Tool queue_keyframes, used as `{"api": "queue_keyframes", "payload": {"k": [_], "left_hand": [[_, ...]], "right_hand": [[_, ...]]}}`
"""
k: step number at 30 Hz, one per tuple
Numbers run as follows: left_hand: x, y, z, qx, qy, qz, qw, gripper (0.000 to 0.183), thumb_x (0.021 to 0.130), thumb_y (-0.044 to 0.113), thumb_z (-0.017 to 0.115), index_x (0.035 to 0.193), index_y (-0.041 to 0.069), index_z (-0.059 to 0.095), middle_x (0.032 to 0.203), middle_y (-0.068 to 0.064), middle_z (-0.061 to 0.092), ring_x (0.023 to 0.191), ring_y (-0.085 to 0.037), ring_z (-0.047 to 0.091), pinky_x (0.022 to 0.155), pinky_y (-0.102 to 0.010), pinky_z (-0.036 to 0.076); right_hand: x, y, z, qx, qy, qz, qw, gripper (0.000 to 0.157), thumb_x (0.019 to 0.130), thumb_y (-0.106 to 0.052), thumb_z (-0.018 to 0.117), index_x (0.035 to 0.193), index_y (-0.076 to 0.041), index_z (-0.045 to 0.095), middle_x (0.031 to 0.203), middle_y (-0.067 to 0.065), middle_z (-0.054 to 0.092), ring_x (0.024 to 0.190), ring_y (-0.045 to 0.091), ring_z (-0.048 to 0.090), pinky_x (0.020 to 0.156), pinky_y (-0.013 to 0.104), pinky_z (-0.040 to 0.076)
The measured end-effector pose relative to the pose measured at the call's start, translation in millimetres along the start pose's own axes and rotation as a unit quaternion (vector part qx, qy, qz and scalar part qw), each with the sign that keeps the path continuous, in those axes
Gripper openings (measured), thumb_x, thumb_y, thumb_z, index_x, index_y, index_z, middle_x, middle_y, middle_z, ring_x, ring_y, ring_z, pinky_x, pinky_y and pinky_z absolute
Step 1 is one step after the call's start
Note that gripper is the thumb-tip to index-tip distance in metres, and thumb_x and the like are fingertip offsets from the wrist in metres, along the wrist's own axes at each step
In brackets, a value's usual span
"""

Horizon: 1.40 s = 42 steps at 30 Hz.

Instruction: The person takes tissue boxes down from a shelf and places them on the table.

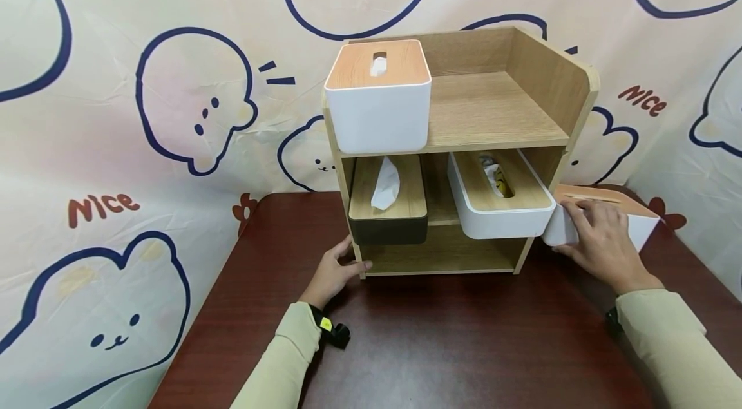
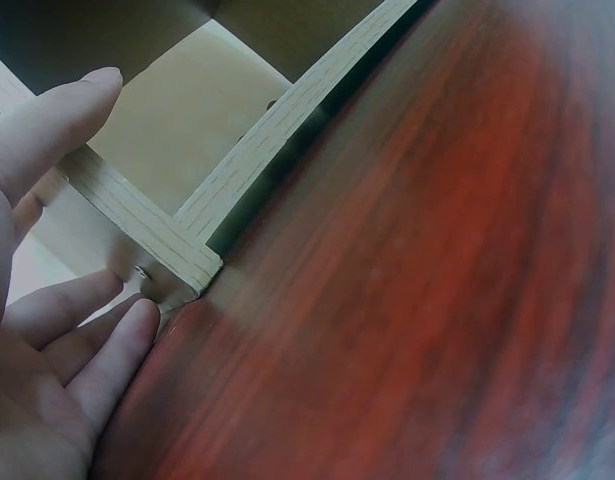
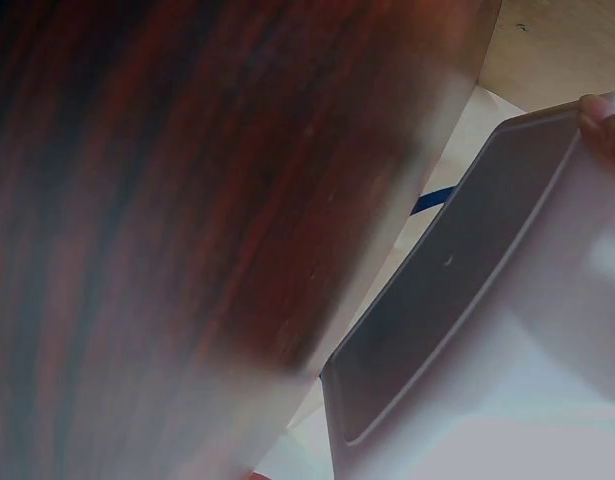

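Note:
A wooden desktop shelf stands on the table. Low on its left side, my left hand grips the side panel, thumb toward the inside and fingers along the outer face. To the right of the shelf, my right hand holds a white tissue box with a wood-look lid by its near left part. The right wrist view shows this box's grey underside tilted up off the table.
Another white tissue box sits on the shelf's top left. Below it is a dark green tissue box with a tissue sticking out. A low white tissue box juts from the middle level's right. A patterned cloth hangs behind the dark red table.

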State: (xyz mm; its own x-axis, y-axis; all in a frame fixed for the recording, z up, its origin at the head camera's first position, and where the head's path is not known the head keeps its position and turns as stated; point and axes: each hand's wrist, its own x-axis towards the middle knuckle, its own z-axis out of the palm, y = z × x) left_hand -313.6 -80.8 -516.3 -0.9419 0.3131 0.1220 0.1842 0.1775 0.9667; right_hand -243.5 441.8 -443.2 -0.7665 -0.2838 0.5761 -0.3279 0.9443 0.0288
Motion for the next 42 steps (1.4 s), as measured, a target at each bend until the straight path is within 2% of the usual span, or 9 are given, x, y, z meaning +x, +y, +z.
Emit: {"api": "queue_keyframes", "payload": {"k": [11, 18, 26, 29, 34, 39, 42], "left_hand": [[-1.3, 0.4, 0.1, -0.01, 0.0, 0.002, 1.0, 0.076, 0.077, 0.039, 0.083, 0.143, 0.041, 0.045, 0.134, 0.006, 0.057, 0.112, -0.019, 0.06, 0.082, -0.037, 0.052], [-0.5, 0.9, 0.7, -0.013, -0.001, 0.011, 0.9998, 0.076, 0.078, 0.035, 0.083, 0.145, 0.037, 0.046, 0.136, 0.002, 0.056, 0.113, -0.022, 0.06, 0.082, -0.036, 0.052], [1.5, -0.3, 0.0, -0.005, -0.001, -0.002, 1.0, 0.075, 0.08, 0.03, 0.082, 0.144, 0.04, 0.044, 0.134, 0.005, 0.057, 0.12, -0.019, 0.054, 0.094, -0.04, 0.045], [1.8, 0.7, -0.6, -0.005, -0.006, -0.014, 0.9999, 0.076, 0.081, 0.029, 0.082, 0.146, 0.038, 0.043, 0.136, 0.005, 0.056, 0.122, -0.019, 0.053, 0.095, -0.041, 0.044], [-0.5, 9.9, -2.0, 0.003, -0.016, -0.029, 0.9994, 0.077, 0.084, 0.025, 0.079, 0.149, 0.032, 0.039, 0.137, 0.005, 0.054, 0.124, -0.02, 0.051, 0.096, -0.04, 0.043], [-8.9, 28.8, -2.1, 0.005, -0.023, -0.019, 0.9996, 0.075, 0.085, 0.021, 0.078, 0.149, 0.029, 0.04, 0.137, 0.003, 0.055, 0.124, -0.024, 0.052, 0.094, -0.039, 0.046], [-10.9, 33.5, -1.6, 0.0, -0.023, -0.012, 0.9997, 0.074, 0.085, 0.02, 0.078, 0.149, 0.029, 0.041, 0.136, 0.002, 0.055, 0.124, -0.025, 0.052, 0.093, -0.038, 0.046]], "right_hand": [[-1.1, 2.3, 1.4, 0.011, -0.008, -0.005, 1.0, 0.111, 0.054, -0.024, 0.096, 0.147, -0.012, 0.038, 0.124, 0.026, 0.042, 0.113, 0.045, 0.037, 0.09, 0.063, 0.025], [-0.9, 1.3, 0.6, 0.006, -0.017, 0.002, 1.0, 0.111, 0.054, -0.023, 0.096, 0.148, -0.014, 0.036, 0.122, 0.026, 0.042, 0.112, 0.045, 0.037, 0.089, 0.062, 0.026], [-0.1, 0.1, 0.7, 0.015, -0.002, -0.024, 1.0, 0.109, 0.051, -0.024, 0.097, 0.145, -0.01, 0.042, 0.117, 0.026, 0.045, 0.108, 0.045, 0.041, 0.085, 0.061, 0.027], [-0.3, 0.8, 1.7, 0.014, 0.001, -0.035, 0.999, 0.109, 0.051, -0.025, 0.097, 0.145, -0.011, 0.043, 0.113, 0.025, 0.046, 0.106, 0.045, 0.041, 0.083, 0.059, 0.028], [-0.6, 1.0, 3.2, 0.008, 0.007, -0.046, 0.999, 0.108, 0.049, -0.027, 0.096, 0.143, -0.011, 0.044, 0.107, 0.023, 0.046, 0.102, 0.045, 0.042, 0.08, 0.057, 0.029], [-1.7, 0.4, 3.2, 0.003, 0.006, -0.045, 0.999, 0.11, 0.048, -0.027, 0.097, 0.143, -0.011, 0.044, 0.108, 0.023, 0.045, 0.104, 0.045, 0.041, 0.081, 0.058, 0.029], [-2.9, 0.6, 3.1, 0.002, 0.004, -0.047, 0.999, 0.109, 0.049, -0.027, 0.097, 0.143, -0.011, 0.045, 0.108, 0.024, 0.045, 0.105, 0.045, 0.041, 0.082, 0.059, 0.029]]}}
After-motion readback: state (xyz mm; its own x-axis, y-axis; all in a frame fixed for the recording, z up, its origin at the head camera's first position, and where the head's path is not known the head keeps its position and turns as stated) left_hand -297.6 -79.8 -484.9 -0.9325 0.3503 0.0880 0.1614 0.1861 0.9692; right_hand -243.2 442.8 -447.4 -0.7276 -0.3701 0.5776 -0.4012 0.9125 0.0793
